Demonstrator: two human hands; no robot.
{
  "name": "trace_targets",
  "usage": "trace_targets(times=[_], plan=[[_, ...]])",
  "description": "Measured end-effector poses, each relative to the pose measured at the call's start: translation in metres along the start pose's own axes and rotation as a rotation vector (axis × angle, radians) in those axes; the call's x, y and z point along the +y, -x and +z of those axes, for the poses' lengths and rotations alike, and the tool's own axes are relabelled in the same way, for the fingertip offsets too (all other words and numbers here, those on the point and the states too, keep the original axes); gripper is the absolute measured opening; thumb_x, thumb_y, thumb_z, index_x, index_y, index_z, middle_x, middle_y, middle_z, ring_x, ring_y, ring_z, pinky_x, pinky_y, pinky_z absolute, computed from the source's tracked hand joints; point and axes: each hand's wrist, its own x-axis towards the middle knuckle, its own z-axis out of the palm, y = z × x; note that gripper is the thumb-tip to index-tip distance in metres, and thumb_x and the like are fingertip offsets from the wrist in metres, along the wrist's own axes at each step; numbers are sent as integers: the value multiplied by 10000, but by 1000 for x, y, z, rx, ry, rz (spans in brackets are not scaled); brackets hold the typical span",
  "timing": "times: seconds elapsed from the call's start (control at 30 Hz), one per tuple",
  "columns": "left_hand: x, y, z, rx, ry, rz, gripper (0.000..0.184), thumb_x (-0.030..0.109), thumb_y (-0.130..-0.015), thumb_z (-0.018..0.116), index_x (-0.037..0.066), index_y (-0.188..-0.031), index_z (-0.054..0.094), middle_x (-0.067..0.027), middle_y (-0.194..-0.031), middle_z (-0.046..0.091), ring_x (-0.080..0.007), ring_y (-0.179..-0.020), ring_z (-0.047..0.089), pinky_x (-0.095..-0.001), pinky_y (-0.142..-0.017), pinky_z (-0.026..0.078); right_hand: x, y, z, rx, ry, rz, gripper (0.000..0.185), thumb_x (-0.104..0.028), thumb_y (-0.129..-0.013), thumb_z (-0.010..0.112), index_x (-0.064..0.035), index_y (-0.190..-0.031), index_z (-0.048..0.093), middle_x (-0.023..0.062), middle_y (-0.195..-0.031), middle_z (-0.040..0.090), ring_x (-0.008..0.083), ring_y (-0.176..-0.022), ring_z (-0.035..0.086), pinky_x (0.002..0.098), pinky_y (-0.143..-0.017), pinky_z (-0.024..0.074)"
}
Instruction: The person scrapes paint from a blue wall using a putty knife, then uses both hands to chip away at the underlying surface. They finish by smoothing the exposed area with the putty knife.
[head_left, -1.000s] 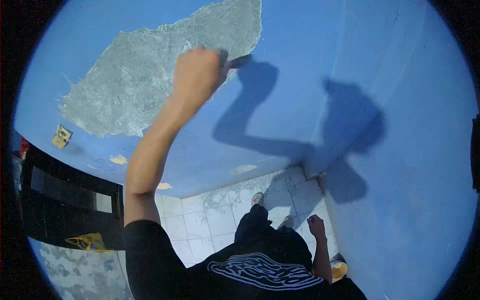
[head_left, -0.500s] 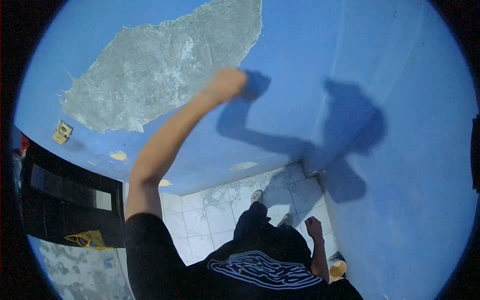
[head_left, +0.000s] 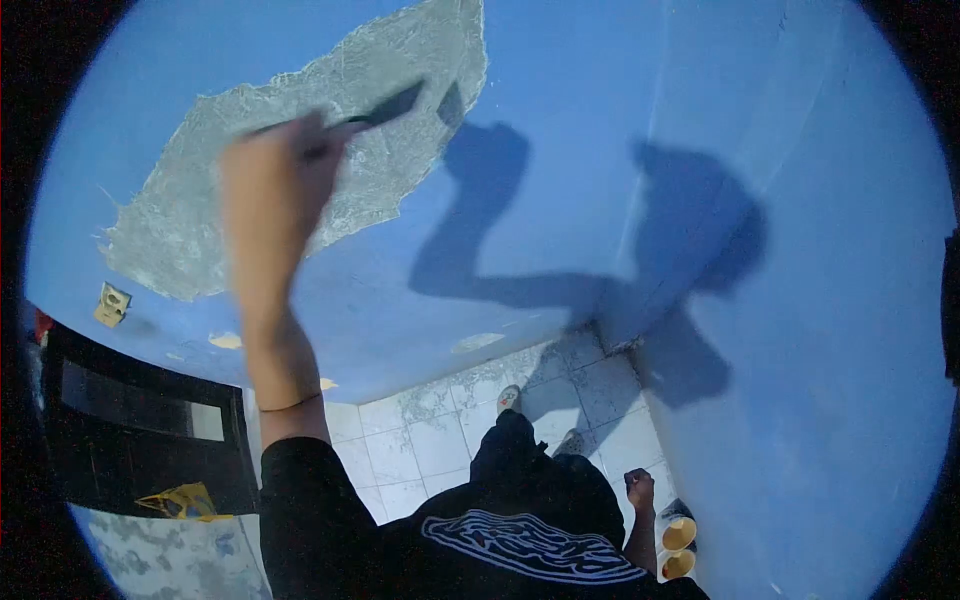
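My left hand (head_left: 275, 190), blurred by motion, is closed around the handle of a flat dark-bladed scraper (head_left: 395, 105). The blade points up and right in front of a rough grey patch (head_left: 370, 190) on the blue wall (head_left: 570, 230); whether it touches the wall I cannot tell. My right hand (head_left: 640, 488) hangs low beside my body with its fingers curled. Something dark shows at those fingers, too small to make out.
Two containers (head_left: 679, 534) with yellowish insides stand on the tiled floor (head_left: 392, 455) near the right wall. A socket box (head_left: 112, 304) is on the wall at left. Below it are a dark door (head_left: 140, 400) and a yellow bag (head_left: 185, 501). My shadow falls across the wall corner.
My left hand has moved left and nearer to the camera, and the scraper's blade now shows. My right hand is slightly lower. The view has shifted, with a second container now visible.
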Motion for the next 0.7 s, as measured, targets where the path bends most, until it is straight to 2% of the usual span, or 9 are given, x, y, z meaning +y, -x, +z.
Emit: trace_targets(times=[0.03, 0.13, 0.23, 0.33, 0.47, 0.5, 0.6, 0.67, 0.7], plan=[[-25, -1, 63, -45, -135, 237, 206, 188, -827, 654, 44, -684, 614, -148, -585, 596, -332, -550, 619, -420, -527, 471, 16, -7, 14, 75, -10, -141, 224, -228, -824, 662, -4, -818, 662, 168, -763, 686, 273, -734, 688, 367, -694, 537], [0, -5, 58, -120, 24, 141, 256, 244, -810, 704, 41, -699, 597, -172, -609, 581, -377, -545, 558, -424, -494, 429, -13, -29, 6, 26, 63, -172, 215, -223, -828, 653, -8, -827, 666, 169, -783, 691, 280, -730, 687, 378, -698, 539], [-13, 5, 50, -119, 79, 269, 300, 253, -807, 726, 36, -654, 585, -149, -547, 542, -308, -463, 526, -385, -465, 405, -35, -42, 0, 11, 56, -71, 231, -235, -829, 650, -7, -861, 665, 173, -821, 695, 289, -783, 686, 396, -737, 535], [-13, 4, -5, 21, 18, 151, 322, 235, -776, 773, 22, -637, 574, -77, -486, 461, -131, -434, 386, -305, -434, 346, -64, -48, -12, -36, 37, -45, 241, -240, -827, 648, -4, -872, 668, 168, -823, 696, 290, -798, 685, 396, -746, 533], [-14, 1, 11, -2, -6, 110, 291, 261, -836, 701, 37, -681, 598, -125, -547, 553, -245, -436, 501, -368, -458, 402, -53, -52, -5, -29, 65, -52, 249, -245, -821, 639, -1, -859, 672, 150, -798, 700, 275, -777, 688, 392, -738, 533], [-22, 3, 59, -94, -198, 213, 74, 83, -784, 601, 49, -723, 627, -160, -625, 610, -355, -585, 622, -436, -554, 491, -57, -54, -6, -27, 65, -55, 249, -245, -821, 639, -1, -859, 672, 150, -798, 700, 275, -777, 688, 392, -738, 533], [0, 8, 62, -208, -97, 263, 59, 104, -781, 613, 49, -791, 633, -163, -630, 613, -376, -618, 624, -447, -577, 499, -50, -43, 3, -51, -11, -52, 261, -254, -823, 634, 3, -844, 675, 141, -772, 699, 259, -745, 685, 382, -721, 532], [-9, 14, 54, -201, -30, 274, 151, 183, -808, 651, 46, -754, 618, -151, -611, 603, -357, -562, 591, -433, -543, 469, -20, -32, 13, -55, 37, -268, 269, -254, -826, 627, 8, -847, 680, 129, -748, 696, 234, -706, 679, 359, -700, 529], [-14, 12, 46, -171, 29, 293, 263, 261, -834, 689, 42, -717, 602, -140, -591, 592, -338, -506, 557, -419, -508, 439, -10, -31, 18, -185, -61, -15, 281, -265, -828, 626, 9, -853, 681, 121, -728, 693, 217, -682, 675, 341, -682, 526]])
